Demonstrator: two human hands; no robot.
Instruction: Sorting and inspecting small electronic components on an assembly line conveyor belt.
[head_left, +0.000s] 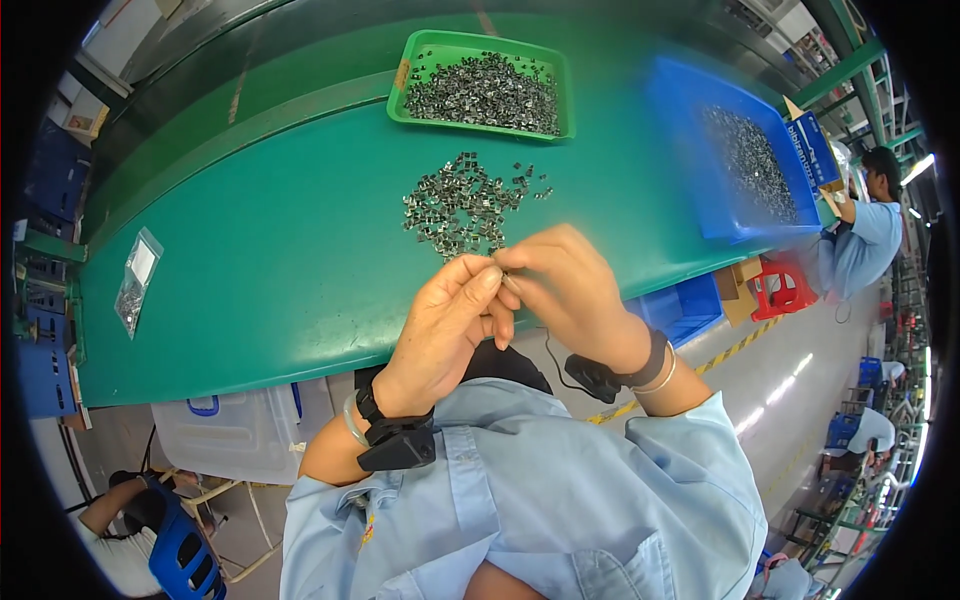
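My left hand (pixel 455 310) and my right hand (pixel 565 285) meet fingertip to fingertip above the near edge of the green table. Both are pinched closed. Whatever sits between the fingertips is too small and too covered to name. Just beyond them a loose heap of small shiny metal parts (pixel 455 205) lies on the table, with a few strays to its right. Behind the heap stands a green tray (pixel 568 95) holding many more such metal parts (pixel 485 92).
On the right, a big blue bin (pixel 690 130) holds small metal parts. A clear plastic bag (pixel 138 280) lies at the table's left. Below the edge are a translucent storage box (pixel 230 430), another blue bin (pixel 685 310) and a red stool (pixel 782 290). A co-worker (pixel 870 230) is at the right.
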